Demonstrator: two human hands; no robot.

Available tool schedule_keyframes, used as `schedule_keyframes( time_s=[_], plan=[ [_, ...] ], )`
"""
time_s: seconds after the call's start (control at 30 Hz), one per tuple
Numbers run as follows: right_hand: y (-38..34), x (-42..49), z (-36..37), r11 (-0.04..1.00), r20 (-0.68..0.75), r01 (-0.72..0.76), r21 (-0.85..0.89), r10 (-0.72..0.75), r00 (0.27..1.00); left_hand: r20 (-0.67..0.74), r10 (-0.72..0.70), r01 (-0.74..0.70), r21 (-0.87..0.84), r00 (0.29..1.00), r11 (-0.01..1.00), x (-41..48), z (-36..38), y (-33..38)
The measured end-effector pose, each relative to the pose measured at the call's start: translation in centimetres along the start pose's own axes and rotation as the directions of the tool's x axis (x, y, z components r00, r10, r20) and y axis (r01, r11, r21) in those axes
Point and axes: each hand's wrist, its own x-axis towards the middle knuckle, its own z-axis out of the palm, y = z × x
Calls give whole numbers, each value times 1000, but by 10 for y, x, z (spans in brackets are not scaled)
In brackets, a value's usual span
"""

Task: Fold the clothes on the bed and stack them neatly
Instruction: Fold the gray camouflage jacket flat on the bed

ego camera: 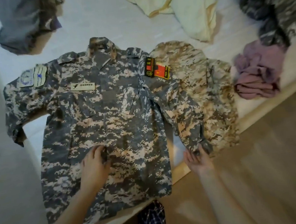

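Note:
A grey-blue digital camouflage jacket (109,114) lies face up and spread flat on the white bed (102,22), collar at the far side, sleeves out to both sides. My left hand (95,164) rests on the jacket's lower front near the closure, its fingers bent against the cloth. My right hand (198,158) pinches the cuff of the jacket's right-side sleeve (184,119) at the bed's edge. Under that sleeve lies a tan camouflage garment (212,90).
A folded purple garment (256,76) sits at the right by the bed's edge. A cream garment (189,12) and a dark camouflage heap (273,12) lie at the far side, another grey garment (25,24) at the far left. Wooden floor (261,165) is to the right.

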Motion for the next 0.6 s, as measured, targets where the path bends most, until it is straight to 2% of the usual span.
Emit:
schedule_keyframes(
  time_s=[0.07, 0.13, 0.17, 0.2, 0.23, 0.3, 0.33, 0.37, 0.43, 0.47, 0.53, 0.6],
  plan=[
    [-8, -8, 11, 1000, -6, 15, 16, -15, 1000, 6, 19, -18, -37, 1000, 999, 17, 2, 38],
    [-28, -35, 19, 988, 106, 149, -29, -145, 984, -12, 44, -45, -81, 999, 996, 30, -1, 67],
    [-45, -51, 22, 962, 190, 260, -79, -241, 952, -25, 59, -61, -86, 998, 994, 37, -4, 79],
    [-67, -65, 26, 917, 277, 385, -106, -345, 897, -37, 79, -82, -83, 996, 993, 44, -7, 89],
    [-93, -75, 31, 849, 356, 521, -85, -462, 812, -52, 101, -105, -77, 994, 992, 51, -11, 98],
    [-147, -84, 52, 697, 470, 716, 29, -642, 606, -77, 143, -148, -63, 987, 987, 68, -18, 115],
    [-174, -81, 67, 651, 476, 756, 61, -685, 551, -85, 164, -170, -61, 983, 984, 77, -21, 123],
    [-198, -72, 82, 619, 435, 784, 59, -723, 538, -95, 188, -195, -65, 978, 979, 86, -22, 131],
    [-241, -42, 107, 622, 321, 782, 30, -747, 582, -120, 250, -259, -61, 961, 964, 102, -22, 146],
    [-255, -25, 116, 677, 273, 736, 3, -709, 651, -126, 283, -290, -47, 951, 956, 109, -20, 154],
    [-264, 6, 120, 831, 214, 545, -106, -517, 829, -124, 341, -345, -6, 932, 939, 121, -15, 169],
    [-255, 29, 122, 888, 186, 396, -232, -359, 915, -115, 389, -389, 25, 914, 921, 131, -9, 182]
  ],
)
